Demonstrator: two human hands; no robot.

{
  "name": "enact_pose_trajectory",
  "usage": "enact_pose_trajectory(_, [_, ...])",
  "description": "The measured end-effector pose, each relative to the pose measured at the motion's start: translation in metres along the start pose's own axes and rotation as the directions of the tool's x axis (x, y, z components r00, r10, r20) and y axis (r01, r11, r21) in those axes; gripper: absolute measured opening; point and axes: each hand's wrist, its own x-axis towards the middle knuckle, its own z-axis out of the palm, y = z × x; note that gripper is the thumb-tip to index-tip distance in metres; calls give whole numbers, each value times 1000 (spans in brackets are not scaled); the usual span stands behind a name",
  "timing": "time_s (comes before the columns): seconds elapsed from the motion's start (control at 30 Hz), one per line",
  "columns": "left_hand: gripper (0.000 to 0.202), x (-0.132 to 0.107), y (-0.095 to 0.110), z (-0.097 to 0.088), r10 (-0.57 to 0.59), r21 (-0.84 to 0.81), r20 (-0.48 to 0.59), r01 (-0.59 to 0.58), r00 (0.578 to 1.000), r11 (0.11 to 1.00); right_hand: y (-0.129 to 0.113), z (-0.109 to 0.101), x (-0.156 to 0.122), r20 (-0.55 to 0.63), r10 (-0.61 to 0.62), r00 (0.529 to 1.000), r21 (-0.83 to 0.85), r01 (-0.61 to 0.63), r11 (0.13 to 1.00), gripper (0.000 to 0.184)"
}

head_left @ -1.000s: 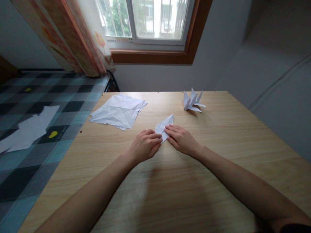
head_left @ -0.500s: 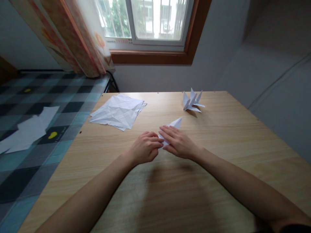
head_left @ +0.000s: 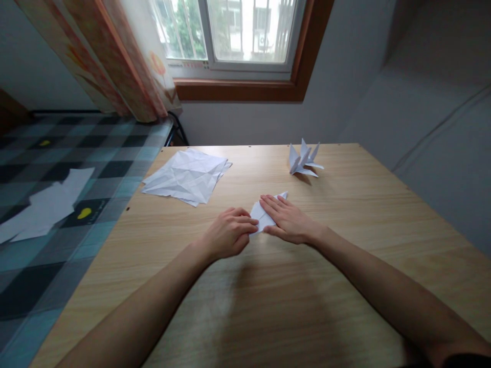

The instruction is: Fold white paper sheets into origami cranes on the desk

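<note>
A folded piece of white paper lies on the wooden table, its pointed tip showing beyond my right fingers. My left hand has its fingers curled and closed on the paper's near left end. Stretched out flat, my right hand presses down across the upper right part of the paper and covers much of it. Behind, at the back right of the table, several folded paper cranes stand close together with raised points.
Creased white sheets are stacked at the table's back left. More white paper lies on a checked bed cover to the left. A window and curtain are behind the wooden table.
My right hand has slid a little to the right and away from my left hand, baring more of the paper. The paper's raised tip now lies lower. My left hand has stayed put.
</note>
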Motion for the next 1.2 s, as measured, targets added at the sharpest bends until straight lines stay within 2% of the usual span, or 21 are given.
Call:
enact_pose_trajectory(0.13, [32,-1,-2,1,-19,4,22,18,1000,1000,17,-3,0,69,164,984,-45,-161,986,72])
enact_pose_trajectory(0.27, [34,-1,-1,1,-28,35,47,27,998,999,30,-7,0,116,350,929,-86,-342,936,69])
enact_pose_trajectory(0.37, [35,-2,0,1,-16,65,57,12,998,998,35,-5,-1,72,437,896,-100,-430,897,68])
enact_pose_trajectory(0.5, [33,-2,1,0,-2,103,85,-7,996,995,38,1,-2,-57,509,859,-77,-512,856,71])
enact_pose_trajectory(0.57, [33,-1,1,0,-2,120,97,-10,995,993,40,2,-2,-114,505,855,-54,-513,857,67])
enact_pose_trajectory(0.67, [31,0,3,0,-9,126,94,-3,996,992,39,0,-3,-167,441,882,-2,-447,894,56])
enact_pose_trajectory(0.87, [29,1,6,1,-26,127,87,15,996,992,18,-2,0,-199,308,930,114,-290,950,42])
enact_pose_trajectory(1.03, [31,2,7,1,-45,133,105,31,993,991,4,-2,2,-240,273,932,163,-239,957,31])
enact_pose_trajectory(1.2, [39,2,6,0,-108,137,127,90,986,986,3,-4,2,-300,257,919,207,-200,958,16])
